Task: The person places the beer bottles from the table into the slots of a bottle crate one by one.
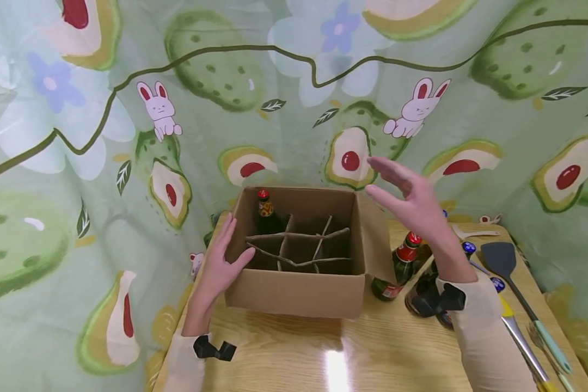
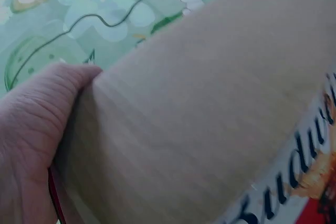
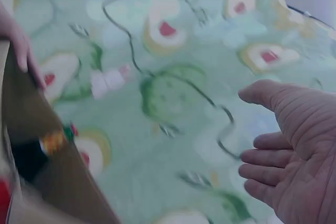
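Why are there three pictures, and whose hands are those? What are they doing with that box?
There's no robot here: these are a person's two bare hands. The wide picture comes from the person's head, looking down. The other two come from the wrists, one for each hand, so they look close up and tilted.

The left hand touches the left side of an open cardboard box on a wooden table. Cardboard dividers split the box into little rooms, and a red-capped bottle stands in the back left one. The right hand is up in the air, holding nothing.

To the right of the box are more bottles and a spatula.
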Tool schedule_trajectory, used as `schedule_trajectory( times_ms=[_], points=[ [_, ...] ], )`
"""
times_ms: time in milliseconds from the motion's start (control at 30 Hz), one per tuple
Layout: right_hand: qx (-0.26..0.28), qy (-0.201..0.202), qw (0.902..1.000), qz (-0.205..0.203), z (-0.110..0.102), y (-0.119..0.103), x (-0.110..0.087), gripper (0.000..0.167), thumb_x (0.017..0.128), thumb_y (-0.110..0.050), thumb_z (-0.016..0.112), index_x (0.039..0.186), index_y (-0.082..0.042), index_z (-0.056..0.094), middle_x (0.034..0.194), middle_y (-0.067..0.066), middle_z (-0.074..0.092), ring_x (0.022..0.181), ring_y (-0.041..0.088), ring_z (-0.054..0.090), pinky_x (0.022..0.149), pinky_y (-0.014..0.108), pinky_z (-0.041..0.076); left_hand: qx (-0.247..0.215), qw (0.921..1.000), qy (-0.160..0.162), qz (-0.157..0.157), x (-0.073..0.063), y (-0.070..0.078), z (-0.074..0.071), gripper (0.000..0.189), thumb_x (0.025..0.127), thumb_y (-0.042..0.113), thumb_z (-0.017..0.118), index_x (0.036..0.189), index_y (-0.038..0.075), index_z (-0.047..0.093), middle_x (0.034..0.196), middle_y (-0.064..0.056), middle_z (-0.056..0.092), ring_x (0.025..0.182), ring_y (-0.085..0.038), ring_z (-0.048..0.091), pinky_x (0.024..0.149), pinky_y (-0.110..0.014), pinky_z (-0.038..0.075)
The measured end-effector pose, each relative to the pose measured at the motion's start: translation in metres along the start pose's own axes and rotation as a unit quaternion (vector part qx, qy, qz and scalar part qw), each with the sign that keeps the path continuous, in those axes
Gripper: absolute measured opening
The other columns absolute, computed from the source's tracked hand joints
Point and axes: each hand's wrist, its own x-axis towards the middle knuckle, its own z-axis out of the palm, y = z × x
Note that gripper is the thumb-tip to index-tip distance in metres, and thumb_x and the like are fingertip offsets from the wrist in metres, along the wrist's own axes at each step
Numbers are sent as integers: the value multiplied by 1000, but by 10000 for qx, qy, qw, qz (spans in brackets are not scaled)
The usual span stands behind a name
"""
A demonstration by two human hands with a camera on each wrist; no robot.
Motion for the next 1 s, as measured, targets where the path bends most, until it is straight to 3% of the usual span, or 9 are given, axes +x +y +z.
schedule_trajectory(
  times_ms=[100,200,333,400,533,600,700,833,1000],
  points=[
    [-163,436,9988,158,-15,16,-24,55,100,-11,70,153,-10,54,153,10,56,143,16,50,113,16,39,-546,9981,245,161,-5,-8,2,81,96,19,75,165,14,32,173,-4,24,160,-25,20,125,-59,23],
    [-298,701,9958,506,-20,35,-44,58,101,-13,70,155,-10,51,156,13,53,146,21,48,111,14,40,-1012,9931,504,302,-9,-14,5,77,96,9,72,164,12,35,171,-7,29,158,-26,24,127,-44,25],
    [-461,787,9906,1024,-13,60,-62,65,101,-22,70,160,-12,44,160,14,47,150,33,41,121,36,37,-1328,9870,781,457,-12,-19,9,73,96,0,68,162,9,38,169,-10,33,157,-27,27,124,-25,24],
    [-472,823,9874,1269,-7,71,-70,67,102,-25,70,161,-11,41,161,15,45,150,37,39,122,46,34,-1321,9873,786,409,-13,-18,10,73,96,-1,67,162,10,38,169,-10,33,157,-25,27,124,-25,23],
    [-453,929,9825,1547,4,91,-82,67,102,-27,70,159,-6,43,157,21,49,146,40,44,110,21,44,-1117,9921,569,18,-10,-11,8,70,101,8,67,164,13,36,170,-4,31,158,-23,25,127,-40,22],
    [-408,1002,9811,1603,9,98,-86,64,102,-28,69,158,-6,45,152,20,55,142,36,49,96,8,45,-1023,9937,430,-146,-8,-7,5,67,105,15,62,165,14,33,171,-3,29,159,-22,22,128,-47,20],
    [-225,1152,9788,1677,15,108,-89,59,104,-31,66,156,-7,49,146,20,61,131,19,61,86,6,49,-1006,9943,287,-194,-5,-4,4,60,111,18,50,166,12,27,172,0,25,160,-22,19,129,-45,18],
    [1,1265,9719,1987,22,119,-97,54,106,-37,61,150,-7,57,140,19,65,110,-5,64,81,10,53,-1129,9931,318,66,-8,-6,5,54,113,7,36,166,5,24,172,-4,23,160,-26,18,127,-25,17],
    [-219,1309,9695,2061,30,131,-105,44,107,-34,60,138,-3,67,127,12,72,99,-6,64,76,13,51,-1323,9884,502,542,-12,-12,8,53,113,5,32,165,2,25,172,-8,24,160,-31,19,123,-16,18]
  ],
)
